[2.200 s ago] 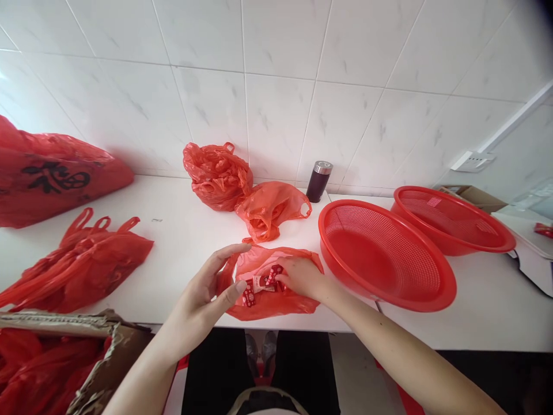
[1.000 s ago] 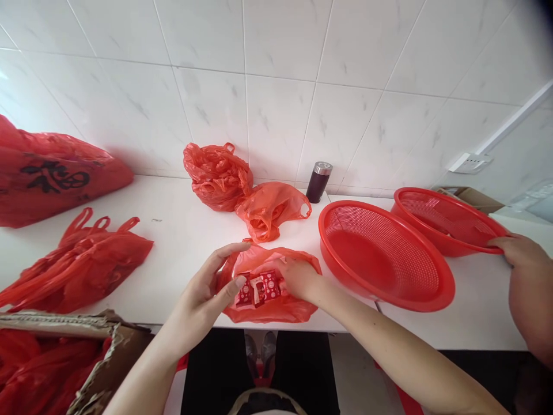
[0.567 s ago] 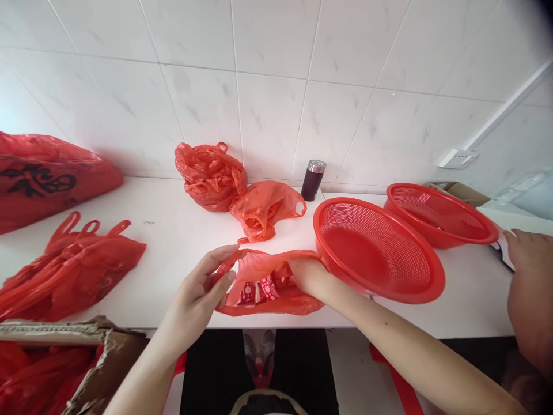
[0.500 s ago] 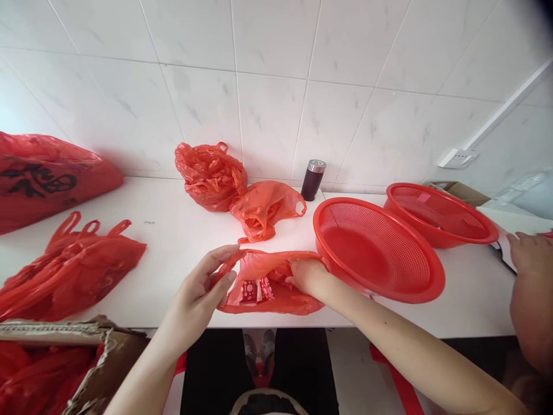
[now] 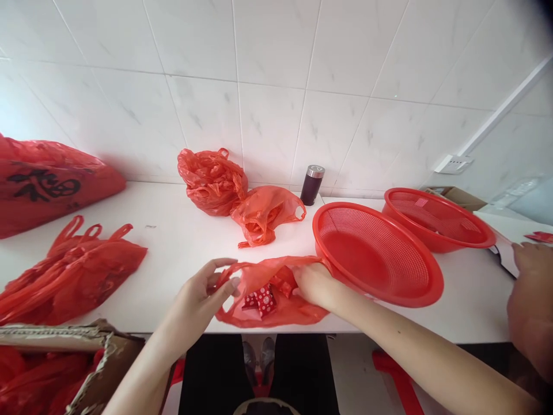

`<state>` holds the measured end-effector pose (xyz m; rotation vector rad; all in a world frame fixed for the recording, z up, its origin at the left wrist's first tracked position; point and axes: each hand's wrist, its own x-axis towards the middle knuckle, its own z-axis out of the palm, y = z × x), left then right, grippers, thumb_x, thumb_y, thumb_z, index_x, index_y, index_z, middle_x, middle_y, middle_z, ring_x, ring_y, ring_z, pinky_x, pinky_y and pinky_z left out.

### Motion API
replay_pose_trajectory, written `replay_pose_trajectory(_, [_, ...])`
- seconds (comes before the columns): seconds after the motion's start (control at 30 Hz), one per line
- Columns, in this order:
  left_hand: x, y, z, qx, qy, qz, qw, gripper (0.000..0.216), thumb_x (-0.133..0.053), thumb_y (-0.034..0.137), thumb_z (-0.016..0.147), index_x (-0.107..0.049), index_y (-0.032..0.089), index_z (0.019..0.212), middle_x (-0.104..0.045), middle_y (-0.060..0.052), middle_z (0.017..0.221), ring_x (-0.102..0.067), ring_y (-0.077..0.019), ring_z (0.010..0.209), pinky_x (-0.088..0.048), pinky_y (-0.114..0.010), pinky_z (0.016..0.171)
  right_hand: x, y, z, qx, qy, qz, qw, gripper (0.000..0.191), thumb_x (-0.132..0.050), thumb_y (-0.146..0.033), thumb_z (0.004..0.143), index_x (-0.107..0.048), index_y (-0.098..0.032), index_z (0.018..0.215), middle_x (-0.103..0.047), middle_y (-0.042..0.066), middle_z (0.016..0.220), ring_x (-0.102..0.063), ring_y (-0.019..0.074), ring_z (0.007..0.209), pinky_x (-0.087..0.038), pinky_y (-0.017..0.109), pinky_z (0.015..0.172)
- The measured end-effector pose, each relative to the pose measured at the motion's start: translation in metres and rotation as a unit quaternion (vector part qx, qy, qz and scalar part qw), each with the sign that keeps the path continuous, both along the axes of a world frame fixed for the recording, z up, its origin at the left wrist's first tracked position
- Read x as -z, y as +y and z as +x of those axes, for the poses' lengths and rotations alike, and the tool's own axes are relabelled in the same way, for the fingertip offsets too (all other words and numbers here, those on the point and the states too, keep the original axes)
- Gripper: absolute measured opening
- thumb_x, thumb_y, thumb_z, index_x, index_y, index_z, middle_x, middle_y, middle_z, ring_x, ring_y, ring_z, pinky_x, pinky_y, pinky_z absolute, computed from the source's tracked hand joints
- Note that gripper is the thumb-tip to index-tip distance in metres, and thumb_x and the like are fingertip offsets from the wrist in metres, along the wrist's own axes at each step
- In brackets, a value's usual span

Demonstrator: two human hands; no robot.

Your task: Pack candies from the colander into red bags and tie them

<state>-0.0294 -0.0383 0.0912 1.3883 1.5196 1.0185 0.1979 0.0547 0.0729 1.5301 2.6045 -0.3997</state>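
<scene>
At the near edge of the white tabletop (image 5: 181,253) an open red plastic bag (image 5: 276,308) lies flat, its long axis running left to right between the person's two hands. The left hand (image 5: 201,294) sits at the bag's left end, its fingers (image 5: 224,288) pinched together on the rim of the mouth and lifting it. The right hand (image 5: 313,283) is at the right end, curled onto the upper rim there; how tightly it grips I cannot tell, since the plastic hides the fingertips. Inside the mouth, between the two hands and a little nearer the left one, lie small red patterned packets (image 5: 261,298), just below the raised rim. Just beyond the right hand a red mesh basket (image 5: 380,259) touches the bag's right corner, with a second red basket (image 5: 436,219) behind it. Farther back two filled red bags (image 5: 242,196) rest by the tiled wall beside a dark flask (image 5: 311,184). At the far right another person's hand (image 5: 529,288) rests on the tabletop, well apart from the bag.
</scene>
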Motion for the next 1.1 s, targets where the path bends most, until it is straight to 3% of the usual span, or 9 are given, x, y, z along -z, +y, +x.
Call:
replay_pose_trajectory(0.13, [0.0, -0.004, -0.014, 0.022, -0.002, -0.007, 1.0, 0.034, -0.061, 0.048, 0.083, -0.055, 0.017, 0.068, -0.053, 0.001, 0.062, -0.042, -0.0116, 0.058, -0.035, -0.025, 0.057, -0.04, -0.013, 0.011, -0.114, -0.143, -0.008, 0.983, 0.022, -0.063, -0.034, 0.083, -0.072, -0.014, 0.078, -0.069, 0.014, 0.078, -0.065, 0.0298, 0.073, -0.045, 0.035, 0.063])
replay_pose_trajectory(0.3, [-0.019, 0.007, -0.023, -0.072, -0.198, 0.093, 0.973, 0.03, -0.068, 0.042, 0.08, -0.058, 0.017, 0.068, -0.048, 0.002, 0.06, -0.044, -0.0103, 0.06, -0.037, -0.023, 0.06, -0.092, -0.006, 0.031, -0.195, -0.01, 0.073, 0.978, 0.039, -0.048, -0.044, 0.093, -0.064, -0.02, 0.066, -0.056, 0.002, 0.056, -0.05, 0.0146, 0.051, -0.031, 0.028, 0.052])
replay_pose_trajectory(0.4, [-0.034, 0.021, -0.022, -0.094, -0.318, 0.138, 0.933, 0.022, -0.072, 0.037, 0.077, -0.066, 0.016, 0.078, -0.041, 0.004, 0.057, -0.046, -0.0101, 0.062, -0.04, -0.022, 0.063, -0.115, 0.008, 0.046, -0.175, 0.088, 0.074, 0.978, 0.038, -0.05, -0.05, 0.09, -0.065, -0.023, 0.069, -0.056, 0.0, 0.058, -0.049, 0.0137, 0.055, -0.034, 0.027, 0.054])
replay_pose_trajectory(0.5, [-0.044, 0.03, -0.02, -0.1, -0.381, 0.162, 0.904, 0.019, -0.072, 0.034, 0.076, -0.07, 0.016, 0.081, -0.049, 0.001, 0.066, -0.049, -0.0106, 0.067, -0.043, -0.022, 0.065, -0.13, 0.02, 0.063, -0.103, 0.208, 0.031, 0.972, 0.029, -0.059, -0.053, 0.084, -0.067, -0.025, 0.078, -0.06, 0.001, 0.068, -0.055, 0.0148, 0.062, -0.042, 0.027, 0.057])
replay_pose_trajectory(0.7, [-0.054, 0.037, -0.02, -0.122, -0.311, 0.271, 0.903, 0.036, -0.066, 0.032, 0.081, -0.055, 0.016, 0.051, -0.062, -0.002, 0.085, -0.056, -0.0144, 0.088, -0.045, -0.021, 0.077, -0.143, 0.029, 0.08, -0.041, 0.362, 0.009, 0.931, 0.028, -0.061, -0.05, 0.084, -0.064, -0.023, 0.091, -0.067, 0.006, 0.092, -0.063, 0.0188, 0.085, -0.052, 0.031, 0.075])
replay_pose_trajectory(0.83, [-0.072, 0.047, -0.009, 0.013, -0.24, 0.237, 0.941, 0.019, -0.062, 0.038, 0.084, -0.067, 0.02, 0.084, -0.065, -0.007, 0.105, -0.06, -0.0226, 0.099, -0.048, -0.034, 0.086, -0.156, 0.027, 0.057, -0.072, 0.394, 0.026, 0.916, 0.025, -0.062, -0.044, 0.085, -0.064, -0.021, 0.093, -0.068, 0.007, 0.096, -0.064, 0.0185, 0.089, -0.052, 0.032, 0.08])
replay_pose_trajectory(0.93, [-0.086, 0.059, 0.006, 0.153, -0.136, 0.14, 0.969, 0.047, -0.071, 0.034, 0.077, -0.059, 0.026, 0.121, -0.067, -0.007, 0.101, -0.064, -0.0233, 0.091, -0.052, -0.037, 0.081, -0.165, 0.023, 0.022, -0.117, 0.422, 0.013, 0.899, 0.016, -0.062, -0.034, 0.085, -0.063, -0.02, 0.092, -0.067, 0.004, 0.091, -0.064, 0.0158, 0.082, -0.053, 0.03, 0.073])
replay_pose_trajectory(1.0, [-0.093, 0.068, 0.018, 0.211, -0.071, 0.103, 0.969, 0.052, -0.076, 0.031, 0.071, -0.061, 0.024, 0.12, -0.068, -0.007, 0.099, -0.065, -0.025, 0.092, -0.053, -0.035, 0.076, -0.168, 0.021, -0.006, -0.158, 0.436, 0.011, 0.886, 0.008, -0.06, -0.026, 0.085, -0.062, -0.019, 0.09, -0.066, 0.002, 0.088, -0.063, 0.0133, 0.078, -0.052, 0.028, 0.071])
replay_pose_trajectory(1.1, [-0.096, 0.079, 0.029, 0.239, -0.051, 0.11, 0.963, 0.034, -0.074, 0.032, 0.073, -0.068, 0.021, 0.104, -0.068, -0.008, 0.099, -0.063, -0.0267, 0.098, -0.052, -0.034, 0.076, -0.165, 0.02, -0.039, -0.226, 0.462, -0.009, 0.857, 0.006, -0.057, -0.018, 0.085, -0.061, -0.019, 0.088, -0.063, 0.0, 0.088, -0.061, 0.0113, 0.08, -0.052, 0.027, 0.074])
